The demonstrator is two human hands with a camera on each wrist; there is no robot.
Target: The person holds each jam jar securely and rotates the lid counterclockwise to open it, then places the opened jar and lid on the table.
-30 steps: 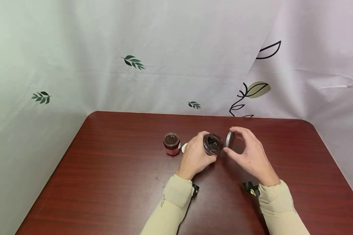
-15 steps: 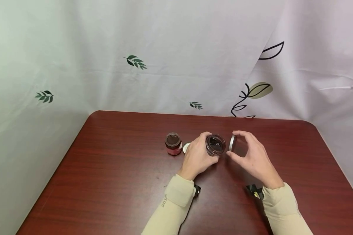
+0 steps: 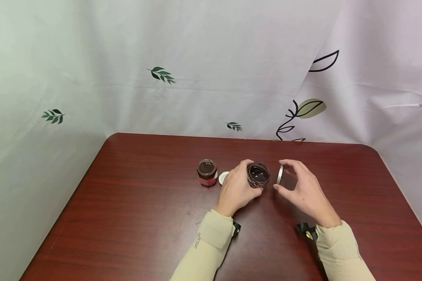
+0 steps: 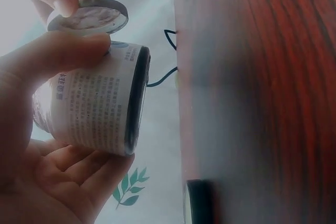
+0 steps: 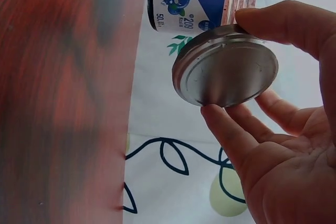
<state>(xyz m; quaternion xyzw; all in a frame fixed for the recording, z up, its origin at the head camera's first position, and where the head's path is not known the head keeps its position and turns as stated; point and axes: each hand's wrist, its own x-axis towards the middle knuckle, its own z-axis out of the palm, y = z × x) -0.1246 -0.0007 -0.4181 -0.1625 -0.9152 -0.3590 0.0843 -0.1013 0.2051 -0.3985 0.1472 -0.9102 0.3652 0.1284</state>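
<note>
My left hand (image 3: 233, 189) grips an uncovered glass jar (image 3: 258, 175) of dark jam, its mouth facing up toward the head camera. Its label, with a cartoon blueberry, shows in the right wrist view, and the left wrist view has the jar lifted off the table. Just right of the jar, my right hand (image 3: 307, 193) pinches a silver metal jar lid (image 5: 226, 69) by its rim between thumb and fingertips. The lid stands nearly edge-on in the head view, apart from the jar.
A second uncovered jar (image 3: 207, 171) with a red lower part stands on the brown table (image 3: 144, 218), left of my left hand. Between them lies a round whitish lid (image 3: 223, 178), partly hidden by that hand. A patterned white curtain (image 3: 197, 97) hangs behind the table.
The lid in my right hand has drawn slightly right and nearer me, away from the jar mouth, and turned more edge-on. My left hand keeps its grip on the jar, nearly in place.
</note>
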